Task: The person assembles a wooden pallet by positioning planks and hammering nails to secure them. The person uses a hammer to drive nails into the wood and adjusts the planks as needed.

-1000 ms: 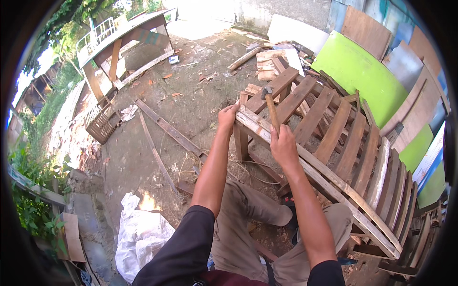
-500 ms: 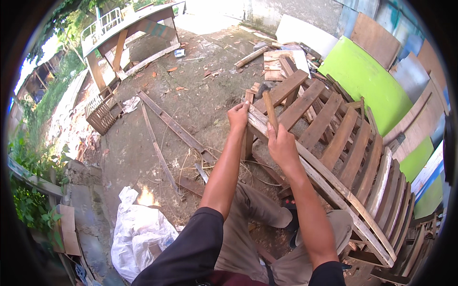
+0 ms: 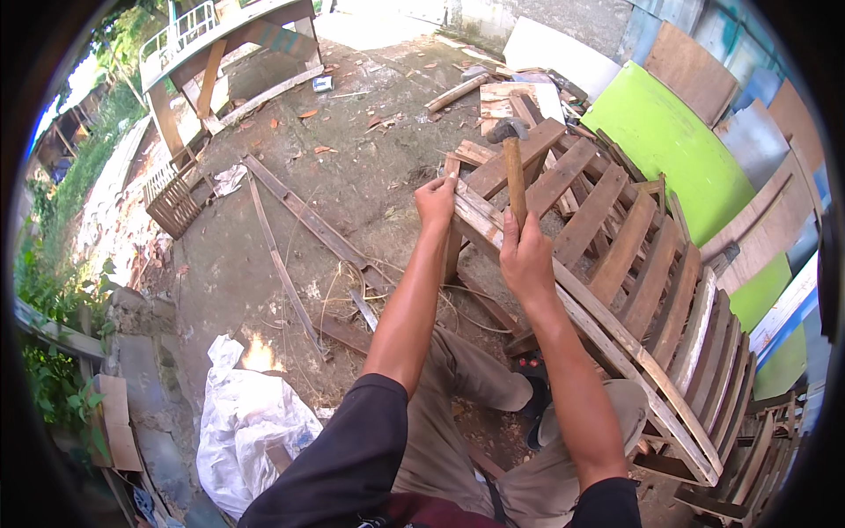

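Where the hammer is: as the right hand (image 3: pixel 528 255) clamps its fingers around the wooden handle, the hammer (image 3: pixel 513 176) stands up out of that grip, its dark head well beyond the fingers, above the slats.
Right thumb: laid along the handle, pointing away from the person's body.
Left hand (image 3: pixel 436 202): to the left of the right fingers and apart from them, at the end of a pale, worn rail (image 3: pixel 480 220); its fingers are bent, but I cannot tell what they are clamped on.
Slatted frame (image 3: pixel 607 207): made of brown wood, with that rail along its near side; its slats spread beyond and to the right of the right fingers.
Trousers (image 3: pixel 475 378): khaki, below both hands, knees bent.
Metal strips (image 3: pixel 308 220): long and rusty, lying on the bare ground (image 3: pixel 387 150) to the left of the left fingers.
White sack (image 3: pixel 251 431): crumpled, nearer the body than the left fingers and off to their left.
Brown crate (image 3: pixel 172 204): slatted and tilted, far to the left of the left fingers.
Tabletop (image 3: pixel 242 26): pale-edged, on wooden legs, far beyond the left fingers.
Green panel (image 3: pixel 669 150): leaning among other boards, beyond the right fingers and to their right.
White board (image 3: pixel 559 57): farther from the right fingers, next to the green one.
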`<state>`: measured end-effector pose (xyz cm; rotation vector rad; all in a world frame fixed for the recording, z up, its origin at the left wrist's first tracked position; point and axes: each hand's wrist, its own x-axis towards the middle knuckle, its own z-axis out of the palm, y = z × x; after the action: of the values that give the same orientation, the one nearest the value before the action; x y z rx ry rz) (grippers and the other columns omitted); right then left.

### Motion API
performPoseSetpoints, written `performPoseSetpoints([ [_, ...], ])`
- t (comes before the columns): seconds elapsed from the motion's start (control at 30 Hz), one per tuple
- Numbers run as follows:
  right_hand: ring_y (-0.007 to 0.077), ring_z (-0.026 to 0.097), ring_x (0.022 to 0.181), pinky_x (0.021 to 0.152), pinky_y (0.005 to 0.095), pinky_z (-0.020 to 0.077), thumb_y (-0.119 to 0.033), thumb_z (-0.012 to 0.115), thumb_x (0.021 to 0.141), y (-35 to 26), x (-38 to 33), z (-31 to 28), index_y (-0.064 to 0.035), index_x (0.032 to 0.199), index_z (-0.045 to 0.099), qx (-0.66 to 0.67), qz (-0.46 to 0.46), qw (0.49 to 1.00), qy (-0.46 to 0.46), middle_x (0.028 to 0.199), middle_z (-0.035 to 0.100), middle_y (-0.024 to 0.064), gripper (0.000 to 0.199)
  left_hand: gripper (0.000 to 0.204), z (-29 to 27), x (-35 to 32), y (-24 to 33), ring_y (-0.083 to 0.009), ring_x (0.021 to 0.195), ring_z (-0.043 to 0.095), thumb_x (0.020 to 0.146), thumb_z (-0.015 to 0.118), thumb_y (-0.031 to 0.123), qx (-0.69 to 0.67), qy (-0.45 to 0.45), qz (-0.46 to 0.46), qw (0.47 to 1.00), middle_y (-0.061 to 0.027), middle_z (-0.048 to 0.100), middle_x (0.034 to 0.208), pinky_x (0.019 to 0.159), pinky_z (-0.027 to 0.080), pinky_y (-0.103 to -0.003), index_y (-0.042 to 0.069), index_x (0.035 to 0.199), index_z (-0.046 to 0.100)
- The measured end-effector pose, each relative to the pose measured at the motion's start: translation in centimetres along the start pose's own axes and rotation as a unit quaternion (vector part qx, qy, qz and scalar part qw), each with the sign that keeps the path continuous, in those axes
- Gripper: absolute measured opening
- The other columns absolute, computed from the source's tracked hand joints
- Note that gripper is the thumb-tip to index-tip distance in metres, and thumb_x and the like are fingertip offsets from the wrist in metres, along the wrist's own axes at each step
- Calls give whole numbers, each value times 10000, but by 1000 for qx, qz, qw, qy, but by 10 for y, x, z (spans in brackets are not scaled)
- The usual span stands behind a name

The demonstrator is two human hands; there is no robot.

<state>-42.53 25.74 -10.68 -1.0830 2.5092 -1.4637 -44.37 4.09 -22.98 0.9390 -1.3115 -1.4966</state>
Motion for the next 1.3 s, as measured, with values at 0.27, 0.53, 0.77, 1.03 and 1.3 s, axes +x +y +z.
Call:
performPoseSetpoints([
  [0.27,553,640,825,678,581,481,-313,491,1070,-3,-4,6,64,1039,541,-12,2,1000,-23,808,645,352,382,343,-3,1,-1,-153,775,692,857,786,262,7,2,3,1000,-116,773,862,746,538,-313,-31,1037,786],
  [0.53,564,635,904,741,602,486,-290,490,1063,-7,-7,-1,85,1073,536,11,30,999,-22,868,643,391,378,345,-3,-3,-2,-149,788,695,858,791,274,14,-8,26,1000,-121,775,870,753,539,-309,-22,1036,789],
  [0.77,541,645,852,668,555,485,-304,504,1067,-4,-7,5,54,1054,541,29,13,999,-4,823,657,333,360,344,-4,6,-8,-161,791,704,855,791,273,11,10,12,1000,-127,779,878,761,540,-304,-18,1038,789],
  [1.03,531,653,917,783,562,491,-348,488,1061,-13,-9,3,77,993,570,42,55,997,-19,858,660,345,438,316,-7,0,1,-144,812,676,877,782,228,28,5,-6,1000,-89,765,913,763,519,-288,-36,1051,786],
  [1.3,542,640,897,770,560,490,-343,487,1063,-19,-5,12,71,1003,588,66,11,998,14,829,648,343,430,356,-7,11,-10,-161,824,699,857,790,259,23,14,14,1000,-135,775,910,783,537,-305,-41,1047,782],
])
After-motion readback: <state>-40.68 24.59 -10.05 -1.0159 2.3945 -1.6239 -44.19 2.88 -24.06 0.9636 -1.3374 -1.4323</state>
